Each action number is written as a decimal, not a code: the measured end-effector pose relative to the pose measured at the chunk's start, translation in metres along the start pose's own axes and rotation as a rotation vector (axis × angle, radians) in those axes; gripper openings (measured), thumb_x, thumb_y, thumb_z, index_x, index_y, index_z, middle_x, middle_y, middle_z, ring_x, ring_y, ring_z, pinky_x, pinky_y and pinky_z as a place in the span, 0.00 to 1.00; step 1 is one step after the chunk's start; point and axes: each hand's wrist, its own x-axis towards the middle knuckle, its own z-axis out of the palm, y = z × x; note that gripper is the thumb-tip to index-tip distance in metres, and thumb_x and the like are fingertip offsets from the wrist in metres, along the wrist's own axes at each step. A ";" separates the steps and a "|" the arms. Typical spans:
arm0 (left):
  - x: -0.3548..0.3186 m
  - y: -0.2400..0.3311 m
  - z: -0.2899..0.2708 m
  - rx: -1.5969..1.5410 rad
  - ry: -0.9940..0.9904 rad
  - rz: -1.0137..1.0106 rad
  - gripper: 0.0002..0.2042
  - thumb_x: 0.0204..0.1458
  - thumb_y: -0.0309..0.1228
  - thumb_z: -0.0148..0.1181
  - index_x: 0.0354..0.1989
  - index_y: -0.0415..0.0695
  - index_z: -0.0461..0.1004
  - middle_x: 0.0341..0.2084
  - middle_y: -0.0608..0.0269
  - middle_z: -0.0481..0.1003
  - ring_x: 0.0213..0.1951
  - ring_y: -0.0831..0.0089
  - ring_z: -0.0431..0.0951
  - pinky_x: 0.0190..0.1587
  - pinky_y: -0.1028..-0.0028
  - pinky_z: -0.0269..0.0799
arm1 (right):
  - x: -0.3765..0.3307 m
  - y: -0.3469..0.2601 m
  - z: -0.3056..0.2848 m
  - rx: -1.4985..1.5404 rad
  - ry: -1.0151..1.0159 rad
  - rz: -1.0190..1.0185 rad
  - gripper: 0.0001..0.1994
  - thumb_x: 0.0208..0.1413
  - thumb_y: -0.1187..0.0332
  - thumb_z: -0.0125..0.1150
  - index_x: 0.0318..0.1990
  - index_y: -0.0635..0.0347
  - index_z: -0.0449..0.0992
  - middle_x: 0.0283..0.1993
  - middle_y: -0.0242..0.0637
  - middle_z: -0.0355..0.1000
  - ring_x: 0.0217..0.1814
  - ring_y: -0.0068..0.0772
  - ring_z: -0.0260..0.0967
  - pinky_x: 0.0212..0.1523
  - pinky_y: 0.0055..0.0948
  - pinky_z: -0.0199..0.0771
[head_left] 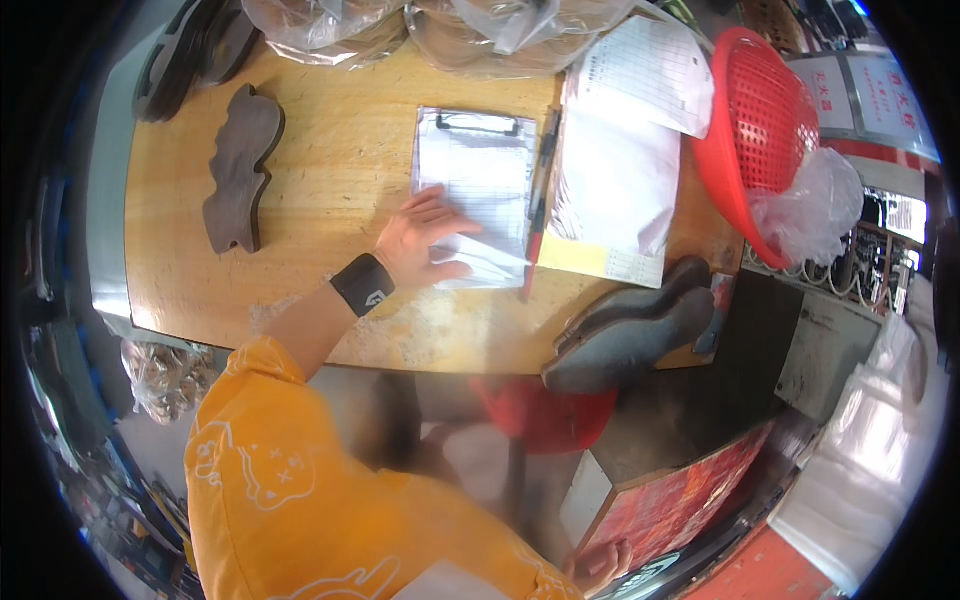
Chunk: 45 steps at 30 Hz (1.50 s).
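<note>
My left hand [425, 238], with a black band on the wrist, rests on the clipboard [485, 125] and its printed sheets [490, 180]. Its fingers are stretched out over the paper, thumb apart, and the lower part of the sheets is creased beside them. A dark pen [541, 190] and a red one [533, 262] lie along the clipboard's right side. Low in the view, my right hand [600, 568] hangs beside a red-patterned box [690, 495]. Its fingers look loosely apart, with nothing visible in them.
A stack of papers [610, 200] lies right of the clipboard. Dark, wavy-edged pieces [240, 165] sit at the table's left, with similar ones [630, 340] at its near right edge. Bagged round items [500, 40] line the back. A red plastic basket [735, 130] stands at right.
</note>
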 end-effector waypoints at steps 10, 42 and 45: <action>0.055 0.027 -0.015 0.353 -0.281 -0.403 0.42 0.39 0.47 0.67 0.61 0.37 0.58 0.61 0.50 0.57 0.38 0.57 0.76 0.44 0.61 0.69 | 0.002 -0.005 0.002 0.051 0.008 0.048 0.34 0.38 0.69 0.71 0.57 0.59 0.66 0.64 0.51 0.53 0.65 0.53 0.51 0.63 0.49 0.53; 0.069 0.038 0.011 0.448 -0.412 -0.363 0.33 0.43 0.30 0.55 0.62 0.43 0.54 0.67 0.60 0.50 0.48 0.61 0.74 0.48 0.56 0.69 | -0.011 0.006 0.002 -0.142 0.069 -0.027 0.33 0.44 0.51 0.64 0.53 0.64 0.65 0.59 0.53 0.59 0.61 0.58 0.55 0.60 0.54 0.55; 0.071 0.041 0.014 0.378 -0.395 -0.416 0.34 0.41 0.31 0.55 0.62 0.43 0.54 0.67 0.59 0.50 0.45 0.59 0.76 0.48 0.58 0.69 | -0.009 0.007 0.001 -0.141 0.080 -0.082 0.34 0.43 0.50 0.64 0.54 0.65 0.65 0.59 0.54 0.59 0.61 0.58 0.56 0.59 0.54 0.56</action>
